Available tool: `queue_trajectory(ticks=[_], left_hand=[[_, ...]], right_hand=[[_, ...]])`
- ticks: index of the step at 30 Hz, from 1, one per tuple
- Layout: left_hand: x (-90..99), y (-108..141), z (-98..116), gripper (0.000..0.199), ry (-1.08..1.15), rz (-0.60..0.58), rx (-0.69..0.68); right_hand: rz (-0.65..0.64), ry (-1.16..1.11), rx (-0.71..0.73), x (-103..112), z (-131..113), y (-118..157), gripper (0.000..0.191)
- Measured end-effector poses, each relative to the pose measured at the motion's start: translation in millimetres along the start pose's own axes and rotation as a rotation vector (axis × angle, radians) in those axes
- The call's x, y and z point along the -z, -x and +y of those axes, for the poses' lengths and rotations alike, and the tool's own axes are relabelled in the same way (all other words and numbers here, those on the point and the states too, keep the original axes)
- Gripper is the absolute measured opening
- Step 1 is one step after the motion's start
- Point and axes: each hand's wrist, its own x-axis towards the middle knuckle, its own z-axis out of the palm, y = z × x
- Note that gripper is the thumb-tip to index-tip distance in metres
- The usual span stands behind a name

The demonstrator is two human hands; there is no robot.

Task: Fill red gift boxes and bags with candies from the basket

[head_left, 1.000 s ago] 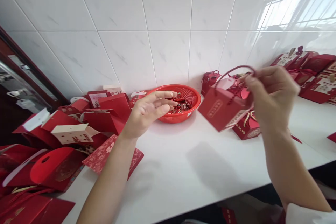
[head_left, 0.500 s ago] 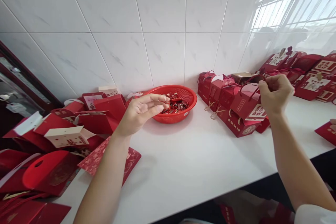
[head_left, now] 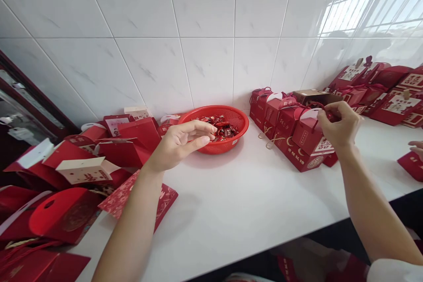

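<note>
On a white table [head_left: 224, 198] against a tiled wall [head_left: 205, 9], a person's right hand [head_left: 342, 125] pinches the cord handle [head_left: 313, 105] of a small red box [head_left: 306, 138], which appears to rest atop a lower red box [head_left: 301, 161] at right. Releasing gently once its base sits square should avoid dragging it. The left hand [head_left: 180, 143], fingers curved with a narrow gap from the thumb, hovers before a red basket [head_left: 243, 124] of wrapped sweets [head_left: 228, 131]. Room to move lies between the hands, down to the table's near edge.

The right hand [head_left: 340, 125] partly hides a red box [head_left: 304, 135].
</note>
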Motion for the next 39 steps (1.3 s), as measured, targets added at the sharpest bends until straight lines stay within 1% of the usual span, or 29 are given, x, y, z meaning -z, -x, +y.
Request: queue_trajectory(ticks=[5, 9, 13, 16, 19, 22, 24, 26, 28, 30, 31, 32, 33, 34, 35, 37, 39], left_hand=[[0.5, 1.3, -2.3, 0.019, -0.023, -0.05, 0.006], [0.4, 1.2, -2.9, 0.019, -0.042, -0.058, 0.012], [0.7, 1.6, -3.4, 0.02, -0.059, -0.063, 0.013], [1.9, 2.3, -3.3, 0.02, -0.074, -0.069, 0.008], [4.5, 3.2, -1.4, 0.021, -0.095, -0.076, 0.005], [9.1, 4.7, 3.0, 0.022, -0.116, -0.076, 0.0], [13.8, 6.5, 7.0, 0.021, -0.111, -0.051, -0.01], [19.6, 8.7, 10.9, 0.019, -0.084, -0.007, -0.041], [26.0, 11.4, 14.3, 0.017, -0.071, 0.044, -0.088], [32.4, 14.0, 16.9, 0.015, -0.09, 0.12, -0.135], [35.3, 15.2, 17.9, 0.014, -0.105, 0.163, -0.164], [38.0, 16.4, 18.9, 0.014, -0.115, 0.208, -0.201], [40.2, 17.5, 19.9, 0.014, -0.12, 0.253, -0.243], [42.1, 18.4, 20.9, 0.014, -0.122, 0.29, -0.286], [43.6, 19.4, 22.0, 0.014, -0.12, 0.323, -0.326], [45.4, 21.2, 24.5, 0.013, -0.111, 0.371, -0.387], [46.0, 23.3, 27.1, 0.011, -0.112, 0.41, -0.409]], right_hand=[[0.177, -0.064, 0.033, -1.9, 10.2, 5.1, 0.01], [0.209, -0.049, 0.008, -3.3, 18.1, 7.6, 0.01], [0.186, -0.054, 0.048, -3.6, 22.2, 12.7, 0.01], [0.102, -0.039, 0.046, -3.1, 22.4, 14.6, 0.019], [0.03, 0.009, 0.098, -0.9, 21.3, 14.1, 0.024], [-0.029, 0.077, 0.161, 3.5, 22.2, 12.5, 0.017], [-0.04, 0.101, 0.187, 6.8, 24.4, 11.3, 0.013], [0.016, 0.08, 0.234, 9.1, 26.1, 10.1, 0.013], [0.155, 0.003, 0.336, 8.9, 23.6, 9.7, 0.013], [0.3, -0.111, 0.445, 5.4, 13.3, 12.3, 0.013], [0.339, -0.168, 0.486, 2.4, 4.6, 15.6, 0.012], [0.335, -0.223, 0.509, -1.4, -6.7, 20.6, 0.011], [0.301, -0.274, 0.527, -6.0, -20.1, 27.6, 0.009], [0.211, -0.315, 0.521, -11.5, -35.4, 36.8, 0.007], [0.086, -0.371, 0.516, -18.0, -52.1, 48.3, 0.007], [-0.256, -0.485, 0.518, -34.1, -87.5, 77.6, 0.008], [-0.68, -0.54, 0.524, -54.5, -122.4, 113.3, 0.007]])
